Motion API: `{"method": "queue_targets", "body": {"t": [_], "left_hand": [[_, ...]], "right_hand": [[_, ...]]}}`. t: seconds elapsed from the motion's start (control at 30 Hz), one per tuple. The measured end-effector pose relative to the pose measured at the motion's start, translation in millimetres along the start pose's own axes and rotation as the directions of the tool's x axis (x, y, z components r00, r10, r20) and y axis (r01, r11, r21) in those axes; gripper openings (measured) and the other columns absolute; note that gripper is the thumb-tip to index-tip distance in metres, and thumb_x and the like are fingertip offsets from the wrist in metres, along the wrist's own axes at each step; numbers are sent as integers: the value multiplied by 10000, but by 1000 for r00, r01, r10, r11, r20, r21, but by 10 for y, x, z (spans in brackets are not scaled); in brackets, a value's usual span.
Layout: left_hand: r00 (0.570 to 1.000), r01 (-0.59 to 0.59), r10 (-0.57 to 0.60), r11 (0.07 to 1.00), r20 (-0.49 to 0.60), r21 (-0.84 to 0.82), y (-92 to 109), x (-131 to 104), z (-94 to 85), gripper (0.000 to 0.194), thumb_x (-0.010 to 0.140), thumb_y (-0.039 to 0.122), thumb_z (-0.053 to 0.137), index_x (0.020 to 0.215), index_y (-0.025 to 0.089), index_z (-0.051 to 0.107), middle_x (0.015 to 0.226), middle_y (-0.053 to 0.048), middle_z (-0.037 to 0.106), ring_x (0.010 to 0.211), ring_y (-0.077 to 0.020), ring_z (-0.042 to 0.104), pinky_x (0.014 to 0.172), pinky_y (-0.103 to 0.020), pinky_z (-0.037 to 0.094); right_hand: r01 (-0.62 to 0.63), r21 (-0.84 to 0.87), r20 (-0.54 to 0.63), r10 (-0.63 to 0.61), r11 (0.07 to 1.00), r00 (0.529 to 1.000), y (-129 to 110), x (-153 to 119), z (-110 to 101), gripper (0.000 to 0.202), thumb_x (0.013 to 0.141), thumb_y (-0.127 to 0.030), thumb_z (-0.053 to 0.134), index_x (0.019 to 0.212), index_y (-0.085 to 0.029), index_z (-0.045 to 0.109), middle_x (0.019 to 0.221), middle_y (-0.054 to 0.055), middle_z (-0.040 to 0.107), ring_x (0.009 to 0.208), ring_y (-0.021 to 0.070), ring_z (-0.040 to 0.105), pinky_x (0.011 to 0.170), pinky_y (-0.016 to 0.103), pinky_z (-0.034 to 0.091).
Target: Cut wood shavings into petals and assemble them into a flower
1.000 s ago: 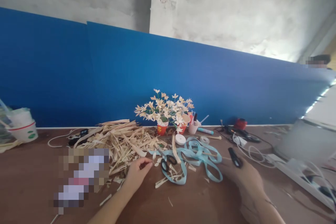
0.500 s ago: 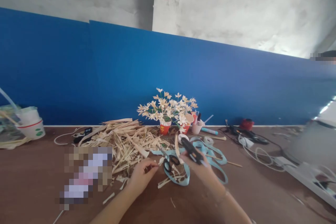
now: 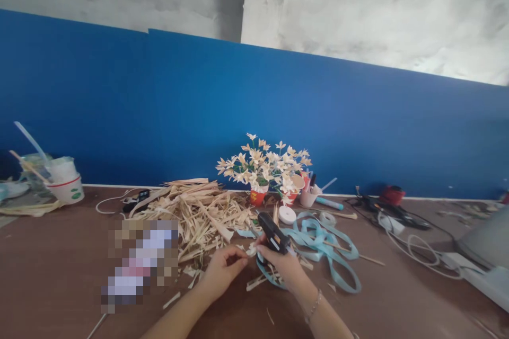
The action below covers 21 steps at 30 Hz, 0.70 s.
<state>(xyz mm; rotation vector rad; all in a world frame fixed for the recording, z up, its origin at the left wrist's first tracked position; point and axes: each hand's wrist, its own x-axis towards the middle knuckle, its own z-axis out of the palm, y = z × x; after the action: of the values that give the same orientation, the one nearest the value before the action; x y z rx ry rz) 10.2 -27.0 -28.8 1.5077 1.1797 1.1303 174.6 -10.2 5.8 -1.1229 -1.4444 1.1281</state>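
Observation:
My right hand (image 3: 280,262) is closed around a black tool that looks like a glue gun (image 3: 272,228), its thick dark body tilted up and left. To the left, my left hand (image 3: 225,270) is closed in a pinch; what sits between its fingertips is too small to make out. A small pale flower-like piece (image 3: 251,249) shows between the two hands, near both sets of fingertips. Behind and under my right hand, light blue ribbon (image 3: 330,249) lies in loops, and scissors are mostly hidden there. Dry husk strips (image 3: 199,212) form a heap beyond my left hand.
Pale flowers (image 3: 264,161) rise from red cups (image 3: 258,197) at the back. A white round container (image 3: 287,214), a tape roll (image 3: 327,219) and a pen cup (image 3: 308,197) stand nearby. Cables (image 3: 413,249) and a power strip (image 3: 477,275) lie right; a white cup (image 3: 66,190) stands left.
My right hand has moved left and lower in the view, bringing the glue gun closer to my left hand and covering the scissors. The view has turned slightly left.

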Motion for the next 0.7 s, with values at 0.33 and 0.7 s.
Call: {"method": "queue_targets", "body": {"t": [0.33, 0.7], "left_hand": [[997, 79, -78, 992, 16, -97, 22, -1, 6, 164, 661, 310, 607, 658, 148, 630, 592, 6, 601, 572, -126, 507, 583, -232, 379], [982, 69, -64, 997, -177, 21, 53, 26, -67, 216, 675, 347, 577, 699, 152, 667, 638, -24, 647, 607, -156, 542, 605, -250, 413]], "right_hand": [[101, 0, 15, -101, 995, 995, 78, -4, -7, 78, 671, -238, 631, 709, -187, 587, 705, 20, 627, 689, 174, 574, 697, 298, 457], [136, -137, -81, -148, 981, 986, 166, -12, -43, 210, 740, -367, 593, 807, -169, 607, 660, 16, 585, 608, 157, 527, 598, 266, 435]]}}
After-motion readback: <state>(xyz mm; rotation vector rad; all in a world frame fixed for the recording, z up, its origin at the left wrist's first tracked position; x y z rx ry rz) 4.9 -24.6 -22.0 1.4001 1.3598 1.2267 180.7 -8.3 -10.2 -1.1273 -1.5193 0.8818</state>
